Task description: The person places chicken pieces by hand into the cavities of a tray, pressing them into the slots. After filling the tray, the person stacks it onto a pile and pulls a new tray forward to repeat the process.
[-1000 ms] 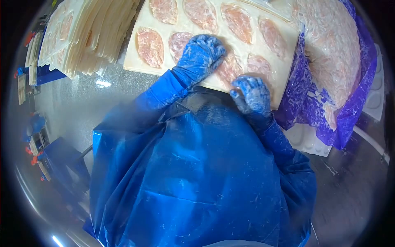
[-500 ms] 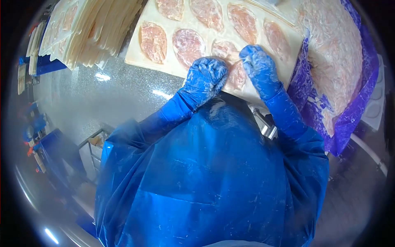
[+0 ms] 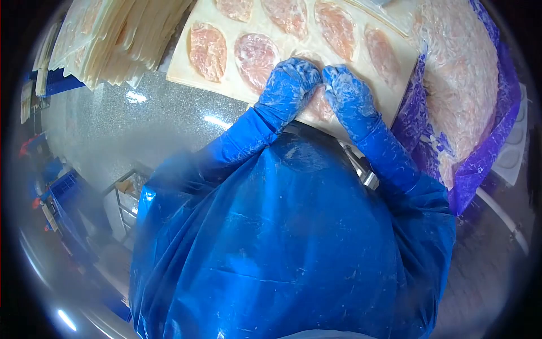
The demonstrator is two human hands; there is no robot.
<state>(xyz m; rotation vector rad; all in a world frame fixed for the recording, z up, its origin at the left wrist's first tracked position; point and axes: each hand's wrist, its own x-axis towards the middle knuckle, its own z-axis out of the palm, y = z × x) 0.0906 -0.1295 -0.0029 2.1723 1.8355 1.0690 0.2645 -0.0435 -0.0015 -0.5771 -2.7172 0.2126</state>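
Observation:
My left hand (image 3: 291, 85), in a wet blue glove, is closed over the near edge of a pale board (image 3: 240, 101), with something I cannot make out in its curled fingers. Close beside it, my right hand (image 3: 349, 93) is also closed, its fingertips pinched together; what they hold is hidden. Between and below the hands lies a piece of pink meat (image 3: 319, 107), partly covered by them. Other oval meat pieces, such as one at the left (image 3: 208, 52) and one at the right (image 3: 384, 55), lie flat in rows on the board.
A large heap of pale raw meat (image 3: 460, 85) rests on purple plastic (image 3: 480, 164) at the right. Stacked pale sheets (image 3: 118, 42) stand at the upper left. The shiny metal table (image 3: 152, 124) extends at the left. A metal fitting (image 3: 367, 175) shows near the apron.
Both hands have come closer together over the meat piece. My left hand has shifted right and up, my right slightly left. The view has moved a little.

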